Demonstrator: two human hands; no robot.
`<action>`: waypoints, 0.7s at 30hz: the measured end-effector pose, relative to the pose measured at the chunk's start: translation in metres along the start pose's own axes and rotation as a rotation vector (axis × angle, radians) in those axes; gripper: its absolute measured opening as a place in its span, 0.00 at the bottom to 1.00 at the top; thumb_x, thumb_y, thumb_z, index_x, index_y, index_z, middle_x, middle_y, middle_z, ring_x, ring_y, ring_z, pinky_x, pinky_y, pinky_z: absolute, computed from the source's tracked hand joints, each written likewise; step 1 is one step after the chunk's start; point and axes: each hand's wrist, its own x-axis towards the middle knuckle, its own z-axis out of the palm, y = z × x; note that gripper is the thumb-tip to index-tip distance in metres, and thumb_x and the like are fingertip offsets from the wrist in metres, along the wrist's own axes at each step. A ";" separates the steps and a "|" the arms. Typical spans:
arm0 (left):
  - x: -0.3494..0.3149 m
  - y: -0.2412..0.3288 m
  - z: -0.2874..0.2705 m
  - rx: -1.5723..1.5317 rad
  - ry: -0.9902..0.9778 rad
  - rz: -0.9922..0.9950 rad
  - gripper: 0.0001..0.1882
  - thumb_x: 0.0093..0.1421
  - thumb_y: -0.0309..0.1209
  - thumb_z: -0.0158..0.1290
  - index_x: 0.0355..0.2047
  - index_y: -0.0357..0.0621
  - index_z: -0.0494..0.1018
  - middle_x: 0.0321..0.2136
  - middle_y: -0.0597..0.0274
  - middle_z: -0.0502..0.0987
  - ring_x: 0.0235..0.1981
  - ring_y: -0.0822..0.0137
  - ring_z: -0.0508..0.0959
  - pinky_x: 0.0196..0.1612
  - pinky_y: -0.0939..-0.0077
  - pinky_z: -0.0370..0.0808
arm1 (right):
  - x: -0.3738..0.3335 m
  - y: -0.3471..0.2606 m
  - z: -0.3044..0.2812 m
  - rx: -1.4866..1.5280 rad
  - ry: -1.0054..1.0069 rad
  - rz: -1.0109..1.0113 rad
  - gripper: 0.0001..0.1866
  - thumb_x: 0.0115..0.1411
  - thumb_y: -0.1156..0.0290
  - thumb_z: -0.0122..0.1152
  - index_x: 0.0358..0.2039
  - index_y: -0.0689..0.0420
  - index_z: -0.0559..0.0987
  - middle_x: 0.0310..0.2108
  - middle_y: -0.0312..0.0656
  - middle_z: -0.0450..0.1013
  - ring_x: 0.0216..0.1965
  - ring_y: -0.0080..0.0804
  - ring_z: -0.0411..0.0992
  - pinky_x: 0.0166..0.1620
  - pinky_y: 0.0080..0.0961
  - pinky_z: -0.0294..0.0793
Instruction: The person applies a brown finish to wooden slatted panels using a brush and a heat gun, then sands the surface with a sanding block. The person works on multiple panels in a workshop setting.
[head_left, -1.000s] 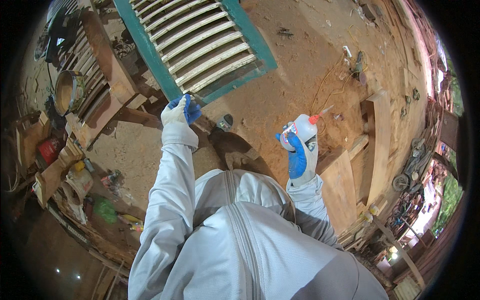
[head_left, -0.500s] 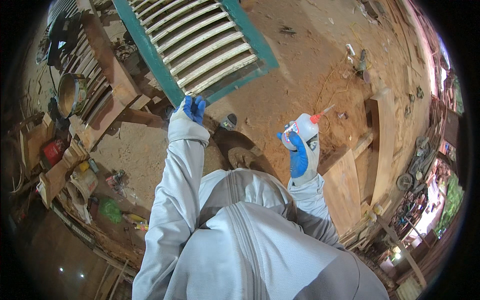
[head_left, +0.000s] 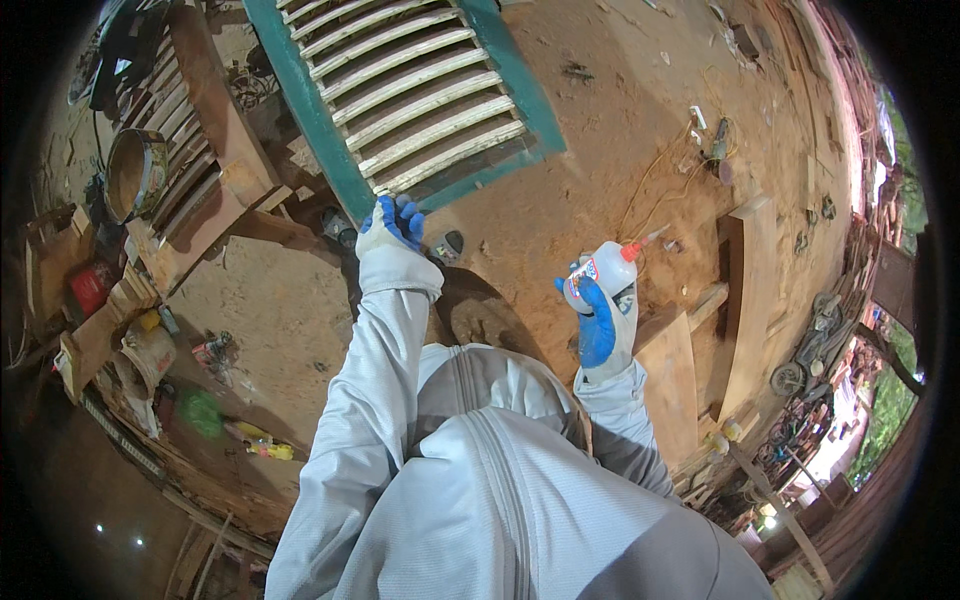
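My right hand (head_left: 606, 330), in a white glove with blue coating, is wrapped round a white glue bottle (head_left: 605, 275) with a red cap. The bottle lies tilted, its clear pointed nozzle up and to the right. My left hand (head_left: 393, 228), gloved alike, has its fingers curled together at the near left corner of a louvred shutter (head_left: 544, 137). A small pale bit shows at its fingertips, too small to name. The shutter has a green frame and worn white slats (head_left: 425, 120); its far end runs out of view.
Wooden boards (head_left: 752, 300) lie at the right on the dirt floor. A slatted wooden frame (head_left: 228, 190) with a round tin (head_left: 137, 176) on it stands at the left. A cord (head_left: 655, 195) trails beyond the bottle. A green bag (head_left: 200, 412) lies at lower left.
The view has shifted slightly, so the shutter and my left hand appear a little further right and lower. Both hands keep nearly the same pose, and the bottle stays in my right hand.
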 end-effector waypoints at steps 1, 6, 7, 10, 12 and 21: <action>0.000 -0.001 0.000 -0.015 0.013 0.002 0.07 0.66 0.34 0.57 0.40 0.46 0.73 0.33 0.57 0.81 0.27 0.64 0.81 0.23 0.74 0.79 | 0.000 -0.002 0.004 -0.007 -0.005 -0.004 0.28 0.58 0.82 0.63 0.58 0.56 0.70 0.45 0.42 0.74 0.46 0.34 0.75 0.49 0.38 0.80; -0.003 -0.005 0.001 -0.089 0.002 -0.013 0.07 0.66 0.34 0.57 0.40 0.46 0.74 0.32 0.58 0.81 0.27 0.66 0.80 0.23 0.76 0.78 | 0.004 -0.002 0.007 -0.082 -0.041 0.004 0.30 0.58 0.81 0.62 0.61 0.55 0.67 0.50 0.45 0.72 0.51 0.37 0.74 0.49 0.42 0.80; -0.006 -0.006 0.003 -0.077 0.019 -0.008 0.07 0.66 0.34 0.57 0.40 0.46 0.75 0.32 0.59 0.81 0.27 0.68 0.80 0.24 0.78 0.77 | 0.005 -0.003 0.009 -0.085 -0.044 0.004 0.30 0.58 0.81 0.62 0.61 0.55 0.67 0.50 0.45 0.72 0.51 0.37 0.74 0.49 0.42 0.80; -0.016 -0.001 0.011 -0.020 0.041 -0.014 0.08 0.66 0.34 0.57 0.41 0.46 0.76 0.32 0.60 0.81 0.26 0.69 0.79 0.25 0.79 0.77 | 0.007 -0.003 0.014 -0.099 -0.048 -0.001 0.30 0.58 0.81 0.63 0.61 0.56 0.67 0.50 0.46 0.72 0.50 0.38 0.74 0.49 0.42 0.81; -0.019 0.004 0.012 0.011 0.040 -0.012 0.08 0.66 0.34 0.57 0.41 0.44 0.76 0.32 0.59 0.81 0.25 0.69 0.79 0.24 0.78 0.77 | 0.010 -0.004 0.020 -0.120 -0.056 -0.006 0.30 0.58 0.80 0.63 0.61 0.56 0.66 0.49 0.46 0.72 0.50 0.39 0.74 0.49 0.42 0.81; -0.012 0.010 0.002 0.025 -0.066 -0.020 0.09 0.66 0.30 0.57 0.40 0.37 0.71 0.31 0.48 0.80 0.22 0.63 0.78 0.19 0.74 0.74 | 0.019 0.002 0.034 -0.174 -0.083 0.028 0.31 0.58 0.80 0.63 0.61 0.56 0.66 0.49 0.46 0.72 0.50 0.39 0.74 0.49 0.42 0.81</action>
